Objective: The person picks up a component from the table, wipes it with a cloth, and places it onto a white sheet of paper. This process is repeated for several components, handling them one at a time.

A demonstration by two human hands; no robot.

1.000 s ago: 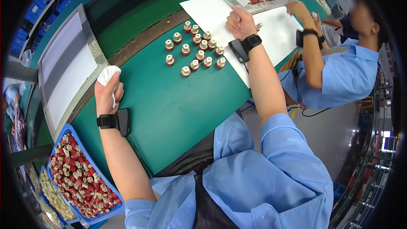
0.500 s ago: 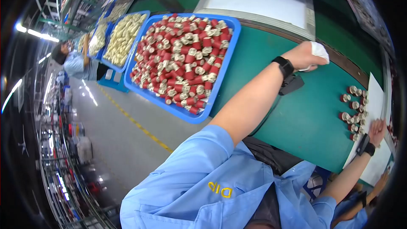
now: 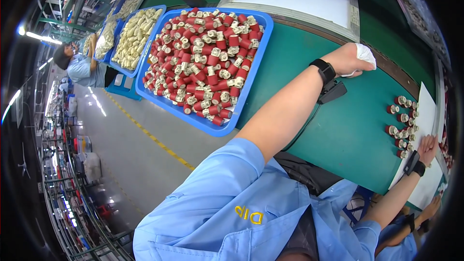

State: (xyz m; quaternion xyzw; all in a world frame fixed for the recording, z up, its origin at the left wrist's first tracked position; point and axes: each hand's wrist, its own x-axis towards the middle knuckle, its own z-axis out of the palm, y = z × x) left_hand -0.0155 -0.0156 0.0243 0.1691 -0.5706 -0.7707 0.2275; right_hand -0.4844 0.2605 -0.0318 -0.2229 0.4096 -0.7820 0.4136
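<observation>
Deep green worktop. Bright blue tray of parts, each part dark red with a silvery-cream end; the standing parts are coloured alike. Pale cream pieces beside them. White wad, white sheet. Light blue shirt with yellow lettering; black wrist strap. Grey floor, striped by one yellow line.

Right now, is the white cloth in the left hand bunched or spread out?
Bunched: the white cloth is crumpled in the closed left hand, with parts sticking out; the rest is hidden.
</observation>
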